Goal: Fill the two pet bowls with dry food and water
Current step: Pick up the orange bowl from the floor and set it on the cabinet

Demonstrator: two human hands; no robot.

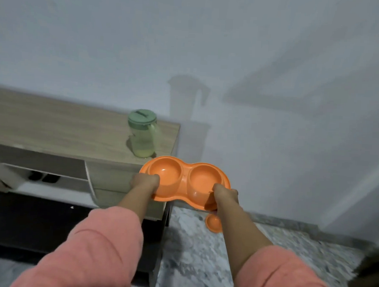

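Observation:
An orange double pet bowl (pixel 183 176) with two round wells is held in the air beside the right end of a wooden cabinet (pixel 60 127). Both wells look empty. My left hand (pixel 146 181) grips its left rim and my right hand (pixel 224 194) grips its near right rim. A clear jug with a green lid (pixel 142 133) stands on the cabinet top near the right edge, with pale liquid low inside. A small orange round piece (pixel 214 223) lies on the floor below my right hand.
The cabinet has an open shelf with dark shoes (pixel 43 177). A white wall (pixel 274 104) rises behind. The floor (pixel 199 264) is grey marble. A dark object (pixel 368 280) stands at the right edge.

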